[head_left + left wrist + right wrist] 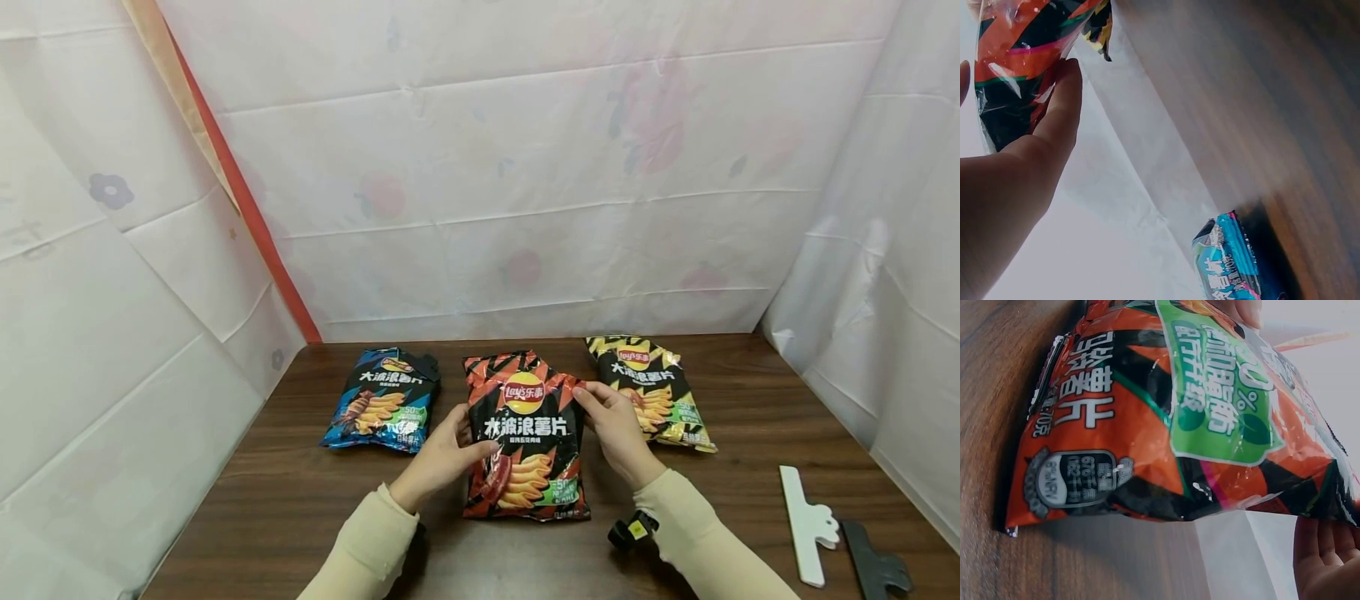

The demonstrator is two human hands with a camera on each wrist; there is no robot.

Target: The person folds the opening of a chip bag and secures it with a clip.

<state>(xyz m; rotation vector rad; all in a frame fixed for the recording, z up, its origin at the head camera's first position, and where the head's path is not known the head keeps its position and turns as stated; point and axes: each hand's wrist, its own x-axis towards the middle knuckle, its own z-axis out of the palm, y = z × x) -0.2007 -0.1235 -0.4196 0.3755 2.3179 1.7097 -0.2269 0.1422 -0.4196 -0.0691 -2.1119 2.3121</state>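
A red and black bag of potato chips [525, 433] is between my two hands, its printed front facing up. My left hand [442, 454] grips its left side, thumb laid over the front and the other fingers behind. With thumb and fingers, my right hand [618, 425] pinches the upper right edge. The bag's top right corner slants away. In the right wrist view, the bag's lower end [1104, 425] is against or close to the table, and the right fingers [1310, 550] are partly behind the bag.
A blue chip bag [382, 408] with a black clip [427, 367] at its top corner lies left. Behind my right hand lies a yellow chip bag [656, 392]. A white clip [806, 525] and a black clip [873, 558] lie at the right of the brown table [277, 500].
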